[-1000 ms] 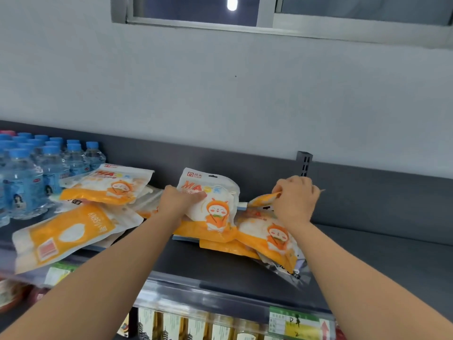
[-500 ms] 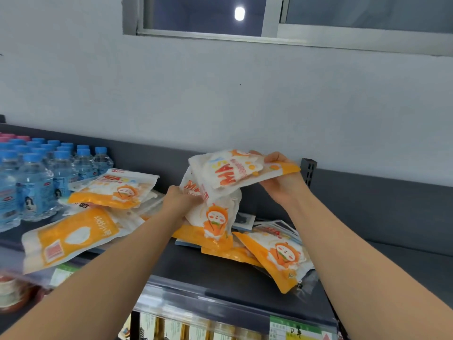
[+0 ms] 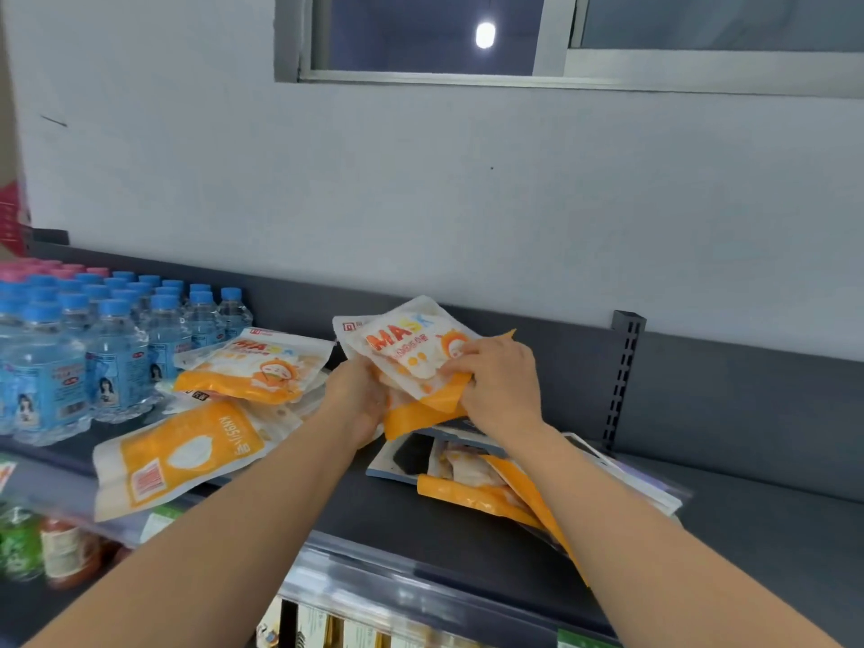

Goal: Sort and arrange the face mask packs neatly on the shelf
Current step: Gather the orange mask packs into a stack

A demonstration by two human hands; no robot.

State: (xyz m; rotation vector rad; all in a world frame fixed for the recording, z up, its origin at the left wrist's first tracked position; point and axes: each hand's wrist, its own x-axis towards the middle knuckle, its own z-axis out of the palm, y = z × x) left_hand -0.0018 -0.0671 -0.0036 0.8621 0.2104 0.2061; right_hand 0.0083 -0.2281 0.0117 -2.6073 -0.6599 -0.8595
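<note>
Even, bright indoor light; lamp [image 3: 485, 35] glare in window; blurred, wide-angle-bent lower edges.

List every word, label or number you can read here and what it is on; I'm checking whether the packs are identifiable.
"MASK": on the held pack, gripped by the left hand and right hand.
"MA...": on the lying pack, rest blurred.
Sideways print on the front pack: unreadable.
Bottle labels: too small.
Shelf tags: unreadable.

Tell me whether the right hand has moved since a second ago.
Yes. The right hand has come left, away from the slotted shelf upright it was beside, and now presses a mask pack onto the left hand's stack.
</note>
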